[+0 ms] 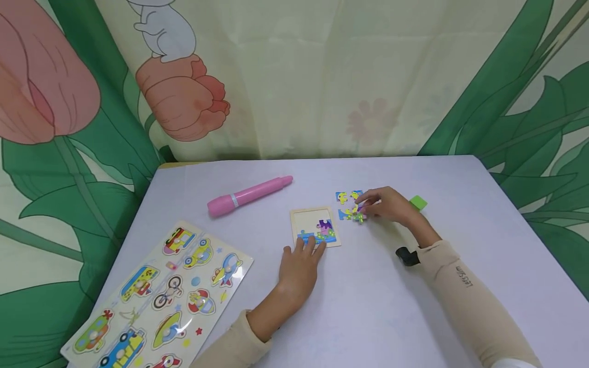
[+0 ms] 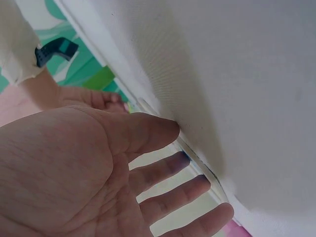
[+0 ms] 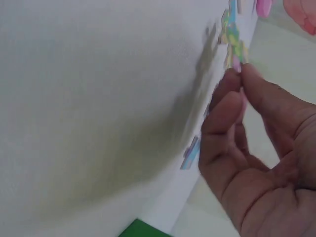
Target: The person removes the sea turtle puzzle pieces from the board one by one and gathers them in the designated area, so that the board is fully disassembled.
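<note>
A small square wooden puzzle tray (image 1: 293, 227) lies mid-table, with several joined pieces (image 1: 324, 228) along its bottom and right side. On its near edge rest the fingertips of my left hand (image 1: 298, 271), fingers extended; the left wrist view shows this hand's palm (image 2: 54, 168) and the tray's edge-on side. To the right of the tray, my right hand (image 1: 390, 205) pinches a colourful jigsaw piece (image 3: 236, 49) between thumb and fingertips. Other loose jigsaw pieces (image 1: 341, 198) lie just beside and beneath that hand, partly hidden by it.
A pink pen-shaped toy (image 1: 253, 196) lies behind the tray to the left. A large vehicle picture board (image 1: 184, 317) covers the table's near left. Beyond my right wrist is a green block (image 1: 418, 203); a black wrist strap device (image 1: 407, 256) sits at the right cuff.
</note>
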Motion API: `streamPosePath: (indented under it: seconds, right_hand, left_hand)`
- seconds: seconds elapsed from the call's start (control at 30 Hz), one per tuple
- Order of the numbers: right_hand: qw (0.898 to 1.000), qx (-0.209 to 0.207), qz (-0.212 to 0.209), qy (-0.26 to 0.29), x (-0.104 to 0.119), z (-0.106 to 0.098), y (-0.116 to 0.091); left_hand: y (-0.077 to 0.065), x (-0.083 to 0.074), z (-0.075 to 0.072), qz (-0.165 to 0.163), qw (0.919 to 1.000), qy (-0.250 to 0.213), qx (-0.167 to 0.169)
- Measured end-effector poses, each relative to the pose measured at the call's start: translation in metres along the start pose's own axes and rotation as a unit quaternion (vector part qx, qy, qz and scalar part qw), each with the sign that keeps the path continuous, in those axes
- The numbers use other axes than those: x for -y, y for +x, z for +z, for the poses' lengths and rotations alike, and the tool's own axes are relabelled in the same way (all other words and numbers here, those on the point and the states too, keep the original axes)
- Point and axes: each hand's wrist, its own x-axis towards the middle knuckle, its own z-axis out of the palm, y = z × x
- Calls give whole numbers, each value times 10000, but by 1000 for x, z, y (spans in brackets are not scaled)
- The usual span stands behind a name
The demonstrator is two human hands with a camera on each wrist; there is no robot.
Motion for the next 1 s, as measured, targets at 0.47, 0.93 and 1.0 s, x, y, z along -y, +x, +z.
streamPosePath:
  seconds: [0.47,0.93,1.0]
  right_hand:
    - [9990,-169,420,-20,-9,-3,7]
    - [9960,-200,495,-716,-1,1,9]
    - [9951,-205,499,-823,-1,3,9]
  left_hand:
    - [0,-1,2,-41,9999,-59,-72]
    - [-1,-1,0,-49,9999,-41,-121]
    - [0,-1,1,-47,9999,-27,-94]
